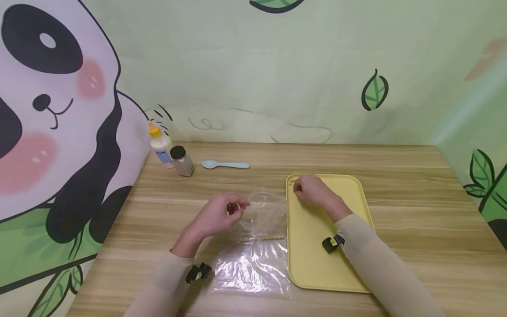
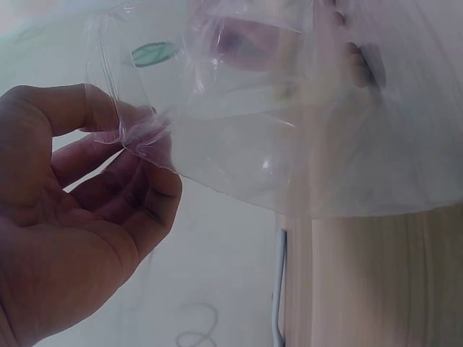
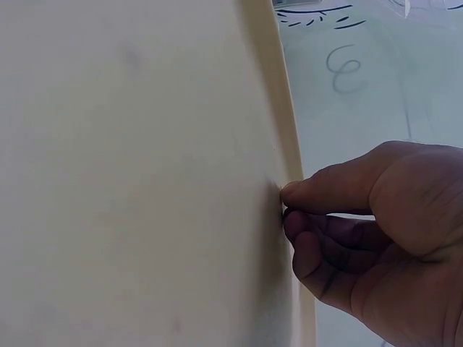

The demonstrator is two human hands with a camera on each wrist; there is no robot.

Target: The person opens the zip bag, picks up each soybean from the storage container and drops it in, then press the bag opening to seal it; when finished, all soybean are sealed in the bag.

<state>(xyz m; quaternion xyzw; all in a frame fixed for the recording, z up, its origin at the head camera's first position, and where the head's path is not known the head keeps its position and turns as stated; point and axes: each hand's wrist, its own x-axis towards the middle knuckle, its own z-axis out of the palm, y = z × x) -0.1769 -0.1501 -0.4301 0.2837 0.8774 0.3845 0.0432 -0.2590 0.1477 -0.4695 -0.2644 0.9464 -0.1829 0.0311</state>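
My left hand [image 1: 222, 215] pinches the top edge of a clear plastic bag [image 1: 253, 264] between thumb and fingers; the left wrist view shows the thin film [image 2: 239, 144] raised from that pinch. A short row of small beige beads [image 1: 272, 238] shows in or under the bag's middle. My right hand [image 1: 314, 191] is over the far left corner of a yellow tray [image 1: 328, 273], its thumb and fingertips brought together at the tray's surface. Several tiny beige pieces [image 1: 291, 182] lie beside those fingertips. Whether anything sits between them is hidden.
Behind the bag lies a light blue spoon [image 1: 227, 164]. At the back left stand a black-capped jar [image 1: 183, 162] and a white bottle with a yellow nozzle cap [image 1: 160, 147]. A printed backdrop [image 1: 277, 88] rises at the wooden table's [image 1: 416, 220] far edge.
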